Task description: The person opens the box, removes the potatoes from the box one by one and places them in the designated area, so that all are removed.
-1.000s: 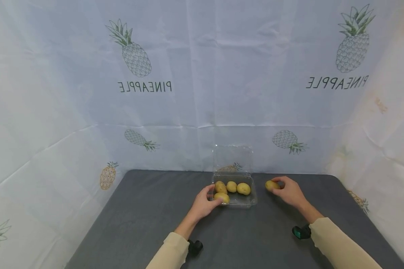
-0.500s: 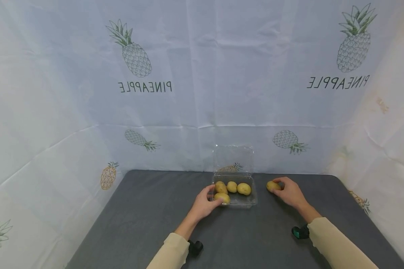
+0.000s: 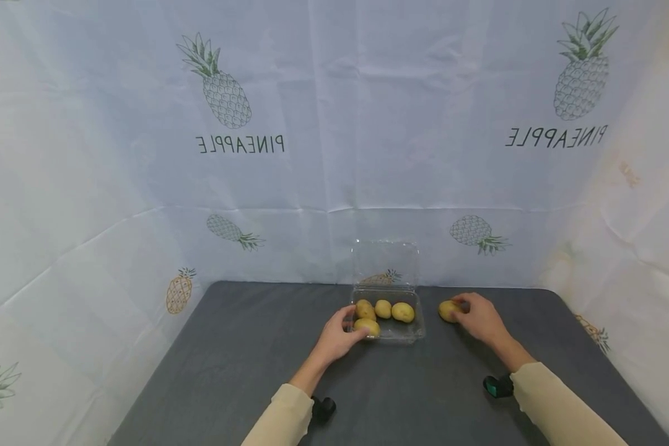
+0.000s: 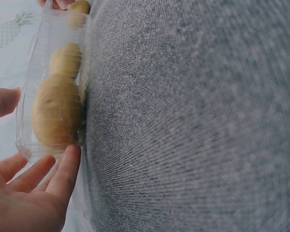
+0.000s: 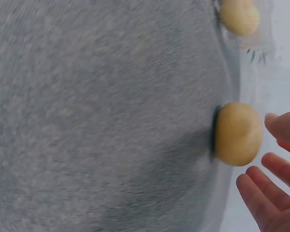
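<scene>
A clear plastic clamshell container (image 3: 394, 329) stands on the table with its lid (image 3: 384, 257) raised at the back. Several yellow potatoes (image 3: 403, 312) lie inside it. My left hand (image 3: 334, 339) is at the container's front left corner, thumb by the near rim; in the left wrist view its extended fingers (image 4: 66, 176) touch the clear end wall. To the right of the container, a single potato (image 3: 448, 312) rests on the table under my right hand (image 3: 481, 319). The right wrist view shows that hand's spread fingers (image 5: 261, 193) and thumb around this potato, with small gaps between.
A dark grey cloth covers the table (image 3: 245, 371). White curtain fabric (image 3: 334, 173) printed with pineapples hangs behind and at both sides, close to the container's raised lid. Black wrist cameras (image 3: 323, 409) sit below the beige sleeves (image 3: 281, 418).
In the head view the lone potato sits slightly lower under my right hand, and more of its near side shows. The left hand and container keep their place.
</scene>
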Available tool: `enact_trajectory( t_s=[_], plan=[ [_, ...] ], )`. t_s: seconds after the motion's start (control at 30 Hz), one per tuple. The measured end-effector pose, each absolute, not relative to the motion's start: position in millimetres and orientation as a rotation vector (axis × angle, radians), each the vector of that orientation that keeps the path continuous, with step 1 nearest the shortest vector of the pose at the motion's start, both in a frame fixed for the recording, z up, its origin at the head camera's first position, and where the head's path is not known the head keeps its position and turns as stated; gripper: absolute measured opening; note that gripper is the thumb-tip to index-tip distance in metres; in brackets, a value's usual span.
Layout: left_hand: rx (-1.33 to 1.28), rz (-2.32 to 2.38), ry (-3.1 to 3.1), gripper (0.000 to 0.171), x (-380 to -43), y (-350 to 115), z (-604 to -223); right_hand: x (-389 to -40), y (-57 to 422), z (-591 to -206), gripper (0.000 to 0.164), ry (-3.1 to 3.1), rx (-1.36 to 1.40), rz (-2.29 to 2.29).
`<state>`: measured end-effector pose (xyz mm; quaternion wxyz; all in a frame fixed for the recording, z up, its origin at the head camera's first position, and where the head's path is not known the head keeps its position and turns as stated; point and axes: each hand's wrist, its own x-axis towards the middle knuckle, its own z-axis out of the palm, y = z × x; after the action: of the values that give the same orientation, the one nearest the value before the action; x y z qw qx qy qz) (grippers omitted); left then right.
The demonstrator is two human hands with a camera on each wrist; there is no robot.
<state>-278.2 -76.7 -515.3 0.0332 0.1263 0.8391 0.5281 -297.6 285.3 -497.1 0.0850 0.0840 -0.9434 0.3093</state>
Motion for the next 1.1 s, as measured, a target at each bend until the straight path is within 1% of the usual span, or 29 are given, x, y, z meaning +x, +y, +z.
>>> enact_trajectory(
  t_s=[0.43, 0.8, 1.1],
  plan=[
    [0.365, 1.613, 2.588, 0.067, -279.7, -74.8, -516.6, -290.4, 264.1, -472.2, 0.032, -2.704, 0.274, 0.988],
    [0.363, 1.617, 2.578, 0.067, -277.4, -76.3, -516.3, -284.3, 237.2, -465.4, 0.031, -2.669, 0.328, 1.042],
    [0.369, 1.63, 2.578, 0.066, -278.5, -75.9, -515.8, -283.8, 213.5, -462.8, 0.028, -2.638, 0.475, 1.122]
  ],
)
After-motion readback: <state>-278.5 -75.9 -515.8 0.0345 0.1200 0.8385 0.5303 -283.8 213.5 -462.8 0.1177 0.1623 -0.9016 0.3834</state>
